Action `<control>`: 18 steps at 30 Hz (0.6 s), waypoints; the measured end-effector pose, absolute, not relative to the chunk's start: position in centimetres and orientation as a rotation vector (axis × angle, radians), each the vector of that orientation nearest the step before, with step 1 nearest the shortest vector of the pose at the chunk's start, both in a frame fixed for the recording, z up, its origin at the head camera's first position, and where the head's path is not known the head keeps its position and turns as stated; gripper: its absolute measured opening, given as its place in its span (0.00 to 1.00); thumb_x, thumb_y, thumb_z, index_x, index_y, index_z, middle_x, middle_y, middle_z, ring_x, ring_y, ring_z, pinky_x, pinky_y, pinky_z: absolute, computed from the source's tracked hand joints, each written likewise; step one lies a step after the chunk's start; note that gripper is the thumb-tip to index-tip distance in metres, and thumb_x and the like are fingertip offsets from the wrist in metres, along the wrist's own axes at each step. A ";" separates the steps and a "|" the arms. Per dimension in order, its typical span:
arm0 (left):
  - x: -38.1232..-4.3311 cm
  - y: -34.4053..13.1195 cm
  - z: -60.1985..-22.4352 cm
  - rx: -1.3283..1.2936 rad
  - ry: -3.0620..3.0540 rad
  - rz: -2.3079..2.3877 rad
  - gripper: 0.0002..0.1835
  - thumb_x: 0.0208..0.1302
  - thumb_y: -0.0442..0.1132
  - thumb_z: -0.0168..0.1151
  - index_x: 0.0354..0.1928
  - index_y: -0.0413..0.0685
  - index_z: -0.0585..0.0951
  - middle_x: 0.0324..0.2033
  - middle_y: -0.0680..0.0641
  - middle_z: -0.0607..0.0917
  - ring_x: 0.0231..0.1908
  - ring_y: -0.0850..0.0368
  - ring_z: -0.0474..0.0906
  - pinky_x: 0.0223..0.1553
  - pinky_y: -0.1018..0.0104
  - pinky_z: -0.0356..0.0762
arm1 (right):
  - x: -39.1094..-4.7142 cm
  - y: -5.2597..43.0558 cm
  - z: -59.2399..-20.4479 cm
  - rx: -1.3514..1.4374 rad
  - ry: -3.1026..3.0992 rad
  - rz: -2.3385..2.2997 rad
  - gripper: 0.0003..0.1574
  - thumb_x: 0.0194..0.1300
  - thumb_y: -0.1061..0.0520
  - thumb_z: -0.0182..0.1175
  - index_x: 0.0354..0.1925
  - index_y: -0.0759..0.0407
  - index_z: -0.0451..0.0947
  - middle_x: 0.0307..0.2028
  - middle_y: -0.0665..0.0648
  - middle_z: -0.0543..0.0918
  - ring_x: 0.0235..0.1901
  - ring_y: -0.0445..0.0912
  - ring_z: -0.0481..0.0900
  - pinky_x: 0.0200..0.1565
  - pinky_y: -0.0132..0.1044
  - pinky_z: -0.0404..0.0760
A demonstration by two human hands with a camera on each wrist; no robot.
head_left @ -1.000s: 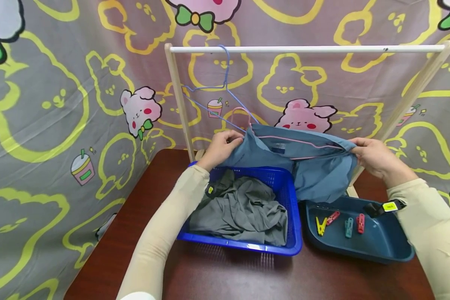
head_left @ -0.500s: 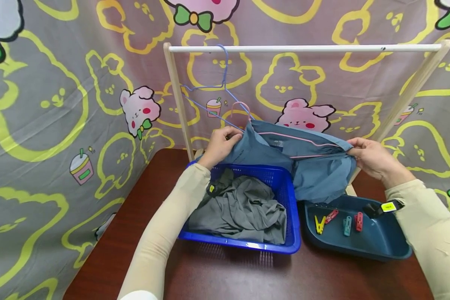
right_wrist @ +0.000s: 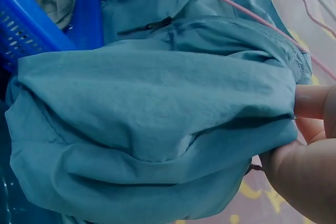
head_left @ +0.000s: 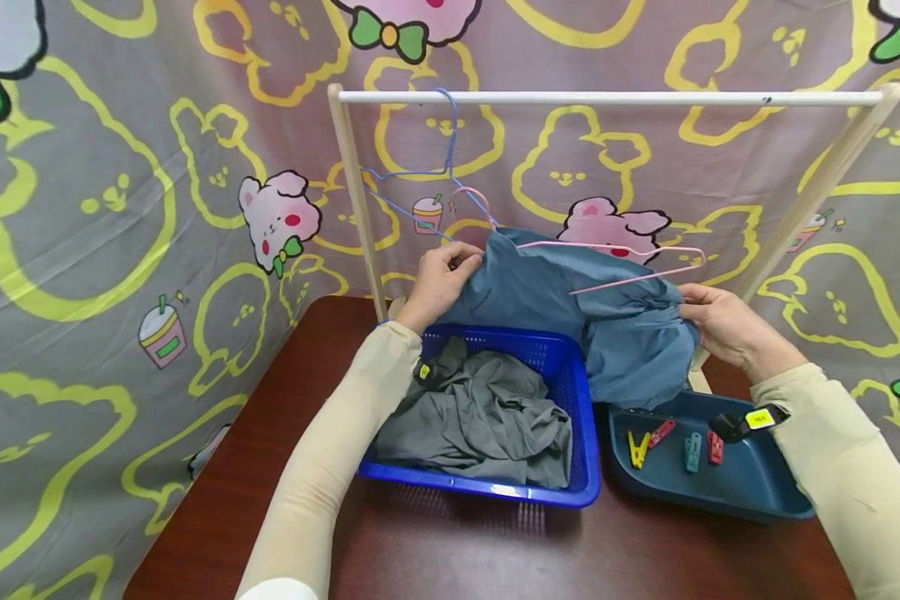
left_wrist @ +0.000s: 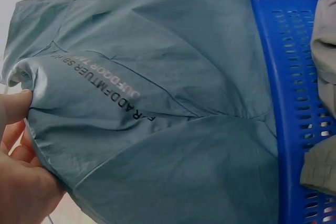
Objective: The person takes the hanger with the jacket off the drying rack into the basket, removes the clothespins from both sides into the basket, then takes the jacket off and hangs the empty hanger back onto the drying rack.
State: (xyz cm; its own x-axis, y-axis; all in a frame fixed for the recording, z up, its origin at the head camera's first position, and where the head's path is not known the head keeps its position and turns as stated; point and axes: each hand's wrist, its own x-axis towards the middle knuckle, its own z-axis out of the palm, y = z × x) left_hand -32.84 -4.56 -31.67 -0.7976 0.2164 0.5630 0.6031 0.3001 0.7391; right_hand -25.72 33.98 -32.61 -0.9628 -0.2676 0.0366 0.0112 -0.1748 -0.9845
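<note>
A blue garment (head_left: 540, 283) with a zip and printed lettering (left_wrist: 113, 87) is stretched between my hands, behind and right of the basket. My left hand (head_left: 442, 279) pinches its left edge between thumb and fingers. My right hand (head_left: 727, 325) grips the bunched right part of the cloth (right_wrist: 157, 108). A pink hanger (head_left: 678, 248) runs through the garment; its right end sticks out bare above my right hand. The hanger's hook (head_left: 487, 204) stands up from the cloth near my left hand. Folds hide the hanger's left end.
A blue basket (head_left: 480, 487) holds grey cloth (head_left: 480, 417). Beside it, a dark tray (head_left: 765, 475) contains yellow (head_left: 639, 450), red and green clothespins (head_left: 692, 452). Behind stands a rack with a white bar (head_left: 607, 98), from which a blue hanger (head_left: 452, 142) hangs.
My right hand has moved left and slightly down, drawing the cloth off the pink hanger's right end, which now shows. The hanger's hook and my left hand have risen a little.
</note>
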 end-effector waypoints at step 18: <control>-32.3 -4.4 -31.2 -0.728 -2.222 -1.509 0.08 0.66 0.36 0.60 0.39 0.40 0.84 0.30 0.47 0.83 0.28 0.59 0.72 0.31 0.71 0.67 | -23.5 27.7 -32.7 -0.495 3.049 -1.039 0.17 0.69 0.60 0.55 0.52 0.67 0.77 0.48 0.67 0.78 0.41 0.54 0.76 0.40 0.46 0.77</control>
State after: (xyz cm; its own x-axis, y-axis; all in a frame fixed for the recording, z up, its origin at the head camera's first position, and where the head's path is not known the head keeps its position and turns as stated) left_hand -32.29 -4.42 -31.17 -0.8039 0.2138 0.5550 0.5948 0.2979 0.7467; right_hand -23.46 27.73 -32.66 -0.9472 -0.2458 0.2060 -0.3205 0.7513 -0.5769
